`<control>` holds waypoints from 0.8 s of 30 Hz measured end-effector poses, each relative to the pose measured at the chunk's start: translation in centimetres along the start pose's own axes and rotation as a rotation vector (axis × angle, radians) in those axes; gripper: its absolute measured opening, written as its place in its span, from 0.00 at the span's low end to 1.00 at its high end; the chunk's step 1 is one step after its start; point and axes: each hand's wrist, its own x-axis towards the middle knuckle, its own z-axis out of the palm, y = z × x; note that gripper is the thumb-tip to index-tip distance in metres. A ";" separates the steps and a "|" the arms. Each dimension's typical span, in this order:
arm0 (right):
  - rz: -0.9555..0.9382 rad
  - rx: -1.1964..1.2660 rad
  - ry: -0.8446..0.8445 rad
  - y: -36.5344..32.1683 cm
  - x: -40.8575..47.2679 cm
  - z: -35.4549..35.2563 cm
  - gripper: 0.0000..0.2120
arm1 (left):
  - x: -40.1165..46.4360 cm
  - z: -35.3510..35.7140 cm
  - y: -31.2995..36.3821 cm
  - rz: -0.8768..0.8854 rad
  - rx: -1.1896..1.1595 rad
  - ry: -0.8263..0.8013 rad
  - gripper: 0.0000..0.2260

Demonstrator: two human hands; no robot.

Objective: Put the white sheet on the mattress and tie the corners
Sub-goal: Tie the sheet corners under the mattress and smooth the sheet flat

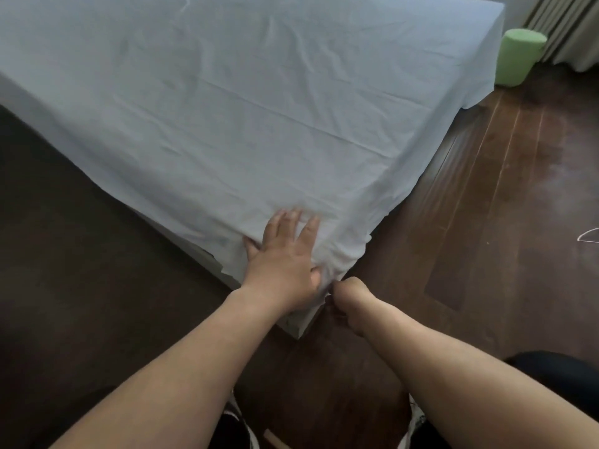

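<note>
The white sheet (246, 102) lies spread and lightly creased over the low mattress (299, 324), whose bare corner shows just below my hands. My left hand (283, 264) lies flat with fingers spread on the near corner, pressing the sheet down. My right hand (348, 301) sits just beyond the corner's tip, its fingers curled and shut on the bunched sheet corner (334, 270). The sheet hangs over the right and left sides of the mattress.
Dark wooden floor (486, 189) surrounds the mattress. A light green cylinder (518, 58) stands at the mattress's far right corner, with pale curtains (570, 27) behind it. A thin white wire shape (588, 236) lies at the right edge. My shoes (415, 422) are at the bottom.
</note>
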 end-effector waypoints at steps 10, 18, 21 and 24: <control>-0.042 0.422 -0.020 3.1 2.2 0.6 0.17 | 0.0 0.2 -0.5 0.019 0.004 0.017 0.38; -0.147 0.166 0.113 3.5 3.5 0.0 0.12 | 0.0 1.0 -0.2 0.004 0.036 0.075 0.39; -0.164 0.000 0.141 3.2 3.3 -0.3 0.10 | 0.1 1.1 -0.1 -0.005 0.042 0.090 0.40; -0.221 -0.278 0.069 3.7 3.0 -0.2 0.07 | 0.2 1.2 -0.1 -0.007 0.038 0.092 0.41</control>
